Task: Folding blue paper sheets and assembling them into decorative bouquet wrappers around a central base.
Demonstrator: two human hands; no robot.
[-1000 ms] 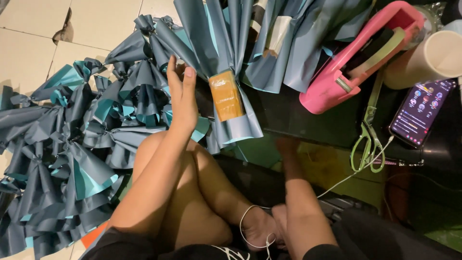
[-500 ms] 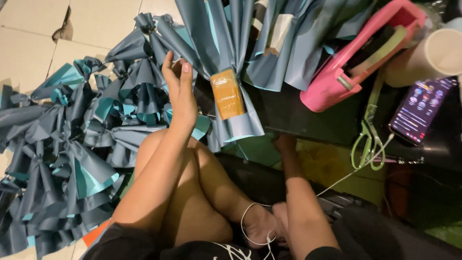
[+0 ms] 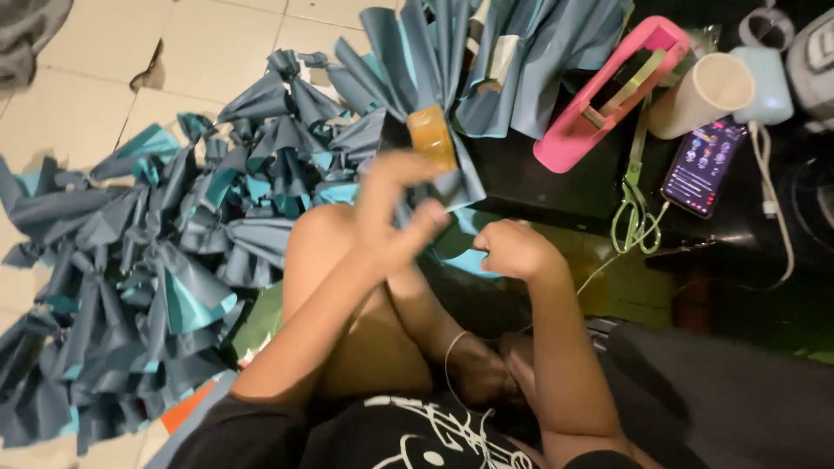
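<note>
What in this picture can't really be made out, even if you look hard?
- Left hand, head view: blurred by motion, so its grip cannot be told.
- Right hand: a closed fist turned away; anything inside it is hidden.
- Phone: screen too small to make out.
- Grey-blue folded paper pile: cut off by the left edge.
- Grey appliance: cut off at the right edge.

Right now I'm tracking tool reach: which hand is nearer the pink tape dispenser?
Right. The right hand sits below and slightly left of the pink tape dispenser; the left hand is farther left, by the blue folded paper.
</note>
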